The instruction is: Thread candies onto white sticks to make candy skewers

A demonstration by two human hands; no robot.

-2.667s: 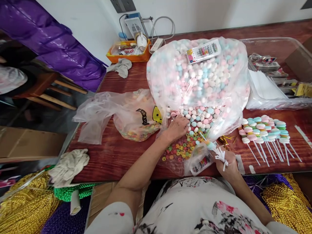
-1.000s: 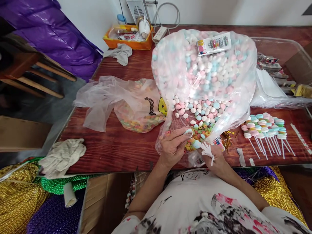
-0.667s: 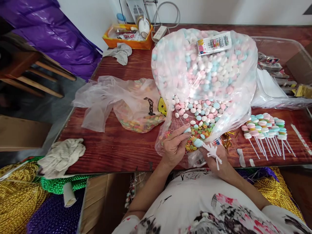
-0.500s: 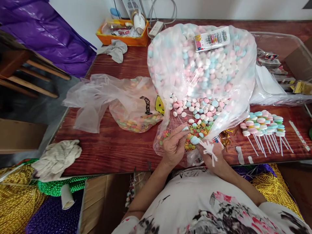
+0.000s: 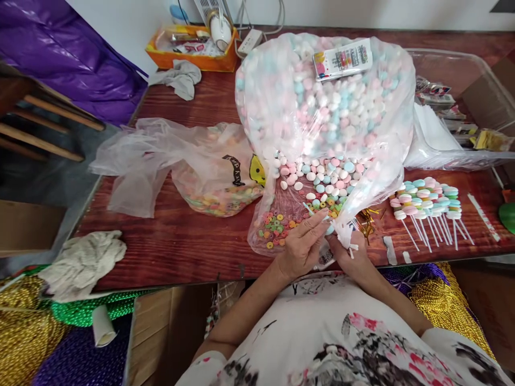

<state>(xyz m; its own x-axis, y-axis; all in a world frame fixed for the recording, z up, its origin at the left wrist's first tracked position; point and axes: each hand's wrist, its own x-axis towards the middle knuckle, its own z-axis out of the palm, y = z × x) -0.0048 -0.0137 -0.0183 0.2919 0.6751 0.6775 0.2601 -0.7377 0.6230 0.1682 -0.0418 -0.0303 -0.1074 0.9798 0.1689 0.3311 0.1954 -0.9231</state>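
Note:
My left hand [image 5: 304, 242] has moved up against my right hand, its fingers pressed together around a pale blue candy-like piece [image 5: 330, 229], mostly covered. A thin pale stick [image 5: 308, 208] pokes out beyond the left fingertips. My right hand [image 5: 353, 256] is closed, with the ends of white sticks [image 5: 353, 248] protruding from it. Both hands are at the mouth of a big clear plastic bag [image 5: 257, 86] of round pink, white and blue candy-like pieces [image 5: 338, 177]. Small coloured rings [image 5: 277, 225] lie on the bag's spread opening beside my left hand.
Finished-looking pastel skewers [image 5: 426, 198] lie on the right of the table [image 5: 161, 257]. To the left lies a second bag [image 5: 217, 182] of rings. A clear bin [image 5: 446, 153], an orange box [image 5: 193, 61] and crumpled cloths [image 5: 86, 262] stand or lie around.
My left hand has moved right and closed in on my right hand. The blue piece, in plain sight before, is now mostly hidden. The whole view has shifted slightly.

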